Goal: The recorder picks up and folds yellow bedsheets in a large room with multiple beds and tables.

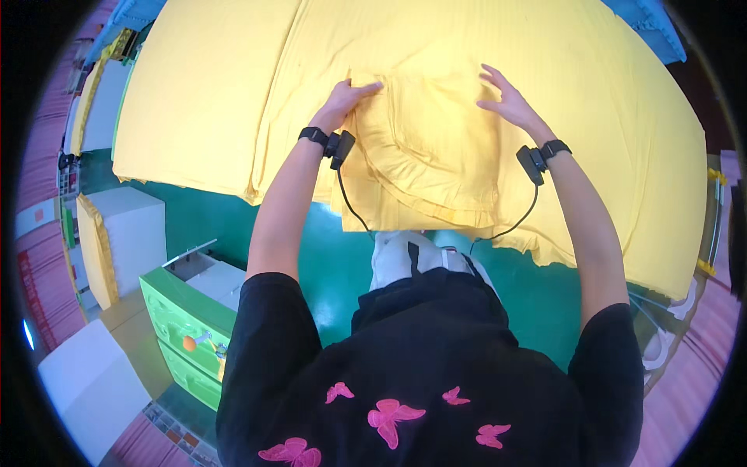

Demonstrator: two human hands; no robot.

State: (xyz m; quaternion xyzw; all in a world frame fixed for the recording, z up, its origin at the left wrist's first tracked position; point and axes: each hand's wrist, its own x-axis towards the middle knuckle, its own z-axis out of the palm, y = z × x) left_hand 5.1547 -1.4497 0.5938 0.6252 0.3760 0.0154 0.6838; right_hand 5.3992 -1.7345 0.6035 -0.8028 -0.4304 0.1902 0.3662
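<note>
A folded yellow cloth (447, 140) with a ruffled edge lies in front of me on a wide yellow sheet (210, 86). Its near end hangs over the sheet's front edge. My left hand (342, 103) is at the cloth's upper left corner, thumb stretched across it and fingers apart; some of the fingers are hard to see. Over the upper right side of the cloth, my right hand (510, 103) is spread with nothing in it. Each wrist wears a black strap with a small black device and a cable.
A green drawer cabinet (187, 327) with an opened top stands to my left, close to white boxes (124, 226). Green floor (319, 288) shows below the sheet's edge. A white metal frame (661, 346) is at the right, and blue objects (646, 27) sit at the far corners.
</note>
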